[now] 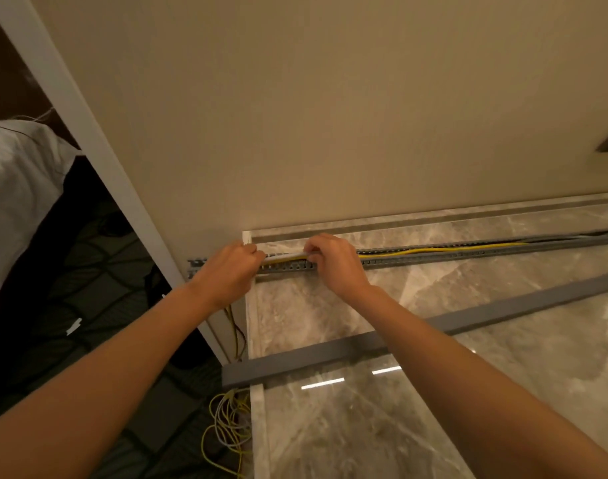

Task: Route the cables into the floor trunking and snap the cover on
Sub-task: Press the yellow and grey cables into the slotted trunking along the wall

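A grey slotted trunking (468, 254) runs along the foot of the beige wall on the marble floor. Yellow, white and dark cables (433, 249) lie inside it. My left hand (228, 271) and my right hand (333, 262) sit close together at the trunking's left end, fingers curled round the cable bundle (288, 256) that shows between them. The long grey cover (347, 350) lies loose on the floor, nearer to me, running diagonally. Slack yellow and grey cable (228, 423) is heaped at the floor's left edge.
A white door frame (88, 143) slants down to the trunking's left end. Left of it are dark patterned carpet (98, 305) and a white fabric bundle (15, 188). Thin dark wires (237, 333) hang under my left wrist.
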